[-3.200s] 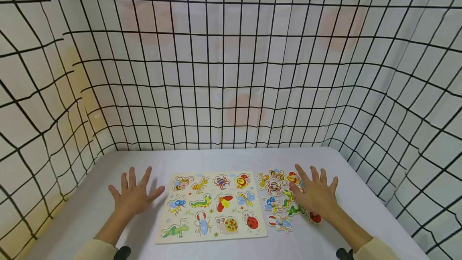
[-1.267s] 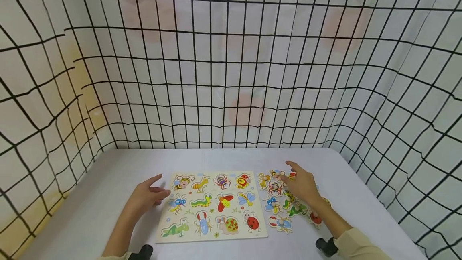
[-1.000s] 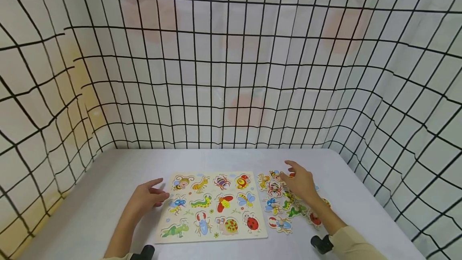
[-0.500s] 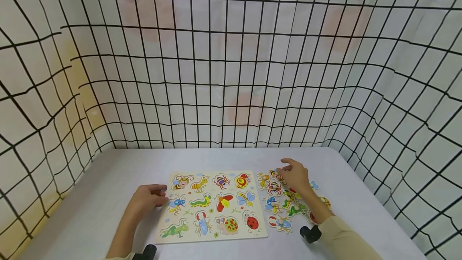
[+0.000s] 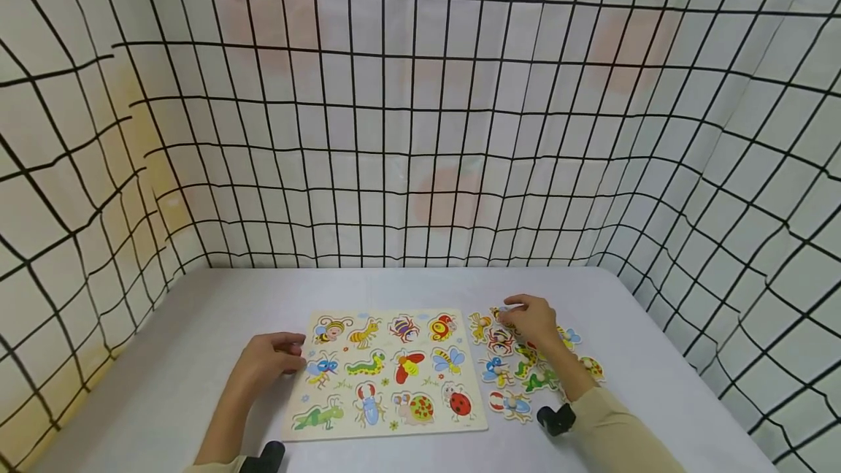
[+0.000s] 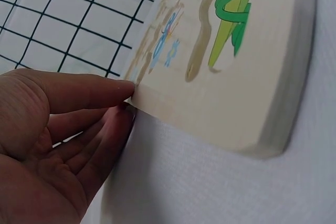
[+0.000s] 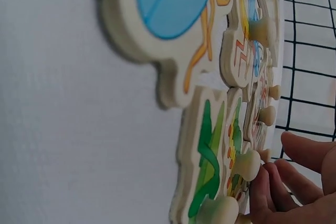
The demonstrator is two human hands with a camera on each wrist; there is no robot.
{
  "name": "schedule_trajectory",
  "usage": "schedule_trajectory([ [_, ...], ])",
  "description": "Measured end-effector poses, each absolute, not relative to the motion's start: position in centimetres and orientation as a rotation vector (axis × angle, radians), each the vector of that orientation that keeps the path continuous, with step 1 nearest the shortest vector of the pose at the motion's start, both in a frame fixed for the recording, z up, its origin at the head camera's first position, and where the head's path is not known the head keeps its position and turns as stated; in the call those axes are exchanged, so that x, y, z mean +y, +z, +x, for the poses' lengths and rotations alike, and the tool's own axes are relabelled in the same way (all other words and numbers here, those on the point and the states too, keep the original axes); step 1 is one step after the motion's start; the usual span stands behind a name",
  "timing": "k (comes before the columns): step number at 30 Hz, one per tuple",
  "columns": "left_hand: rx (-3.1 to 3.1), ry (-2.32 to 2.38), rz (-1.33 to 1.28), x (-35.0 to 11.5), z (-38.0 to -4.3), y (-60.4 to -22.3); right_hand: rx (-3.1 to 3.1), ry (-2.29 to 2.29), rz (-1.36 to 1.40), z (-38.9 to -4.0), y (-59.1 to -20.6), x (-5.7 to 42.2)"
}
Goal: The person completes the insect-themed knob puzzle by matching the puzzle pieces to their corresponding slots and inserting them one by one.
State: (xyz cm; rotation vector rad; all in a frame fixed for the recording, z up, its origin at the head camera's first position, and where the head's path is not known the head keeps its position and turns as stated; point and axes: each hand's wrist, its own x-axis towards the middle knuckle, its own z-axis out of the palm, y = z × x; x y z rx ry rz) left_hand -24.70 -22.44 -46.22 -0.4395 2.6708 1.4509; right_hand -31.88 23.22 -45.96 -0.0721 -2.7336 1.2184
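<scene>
A wooden puzzle board [image 5: 394, 383] with printed insects lies flat on the table. My left hand [image 5: 266, 363] pinches its left edge; the left wrist view shows one fingertip on top and others against the underside or side. Right of the board lies a cluster of loose knobbed insect pieces, among them a blue beetle piece [image 5: 511, 406] and a spider piece [image 5: 499, 341]. Over the cluster's far side, my right hand [image 5: 535, 323] has its index finger and thumb apart at a bee piece [image 5: 496, 312], mostly hidden. A small knob [image 7: 266, 155] shows beside its fingertips in the right wrist view.
The white table [image 5: 368, 287] is enclosed by pale walls with a black grid [image 5: 407, 130]. Several pieces lie close together, some overlapping, including a green grasshopper piece [image 5: 540, 378] and a snail piece [image 5: 592, 367]. Black devices [image 5: 555, 420] sit at both wrists.
Both hands were spread open earlier. The left fingers have drawn in onto the board's left edge. My right hand has moved left to the bee piece, uncovering pieces on the cluster's right side.
</scene>
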Motion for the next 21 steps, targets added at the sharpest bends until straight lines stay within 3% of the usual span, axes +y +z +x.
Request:
schedule_trajectory([
  [21, 2.651, 1.46, -0.453, -22.56, -24.55, -46.26, -2.836, 1.19, -0.095, -32.71, -45.93, 23.83],
])
